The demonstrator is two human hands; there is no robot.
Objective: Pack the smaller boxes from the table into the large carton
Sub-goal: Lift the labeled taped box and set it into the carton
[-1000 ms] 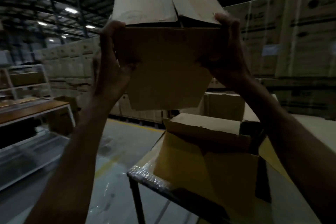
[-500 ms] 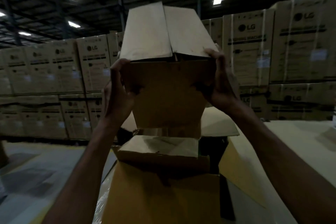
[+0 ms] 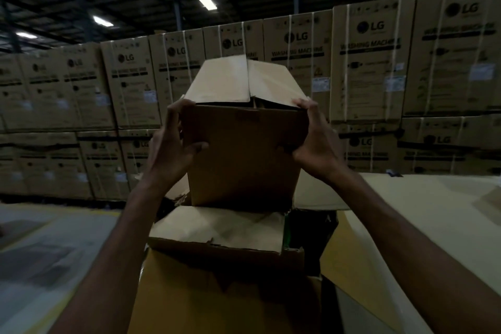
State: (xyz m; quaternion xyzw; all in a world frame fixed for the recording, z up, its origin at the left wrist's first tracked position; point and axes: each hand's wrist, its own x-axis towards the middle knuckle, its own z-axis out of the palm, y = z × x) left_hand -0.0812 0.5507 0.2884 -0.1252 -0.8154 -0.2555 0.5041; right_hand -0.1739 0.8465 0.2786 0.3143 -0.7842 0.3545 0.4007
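Dim warehouse; stacked LG washing-machine cartons (image 3: 371, 62) form the rear wall; ceiling strip lights (image 3: 207, 3) overhead; grey concrete floor (image 3: 40, 238) left.

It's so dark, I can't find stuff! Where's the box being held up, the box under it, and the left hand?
held box (image 3: 244, 154): head view, middle of its front face.
lower box (image 3: 217, 228): head view, its pale top flap.
left hand (image 3: 173, 149): head view, back of the hand.

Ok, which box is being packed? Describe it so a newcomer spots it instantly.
Find the wall of printed LG washing-machine cartons behind. In front, centre, the left hand and right hand grip a plain brown cardboard box by its upper corners. Only this one is in hand, unprinted, top flaps ajar.
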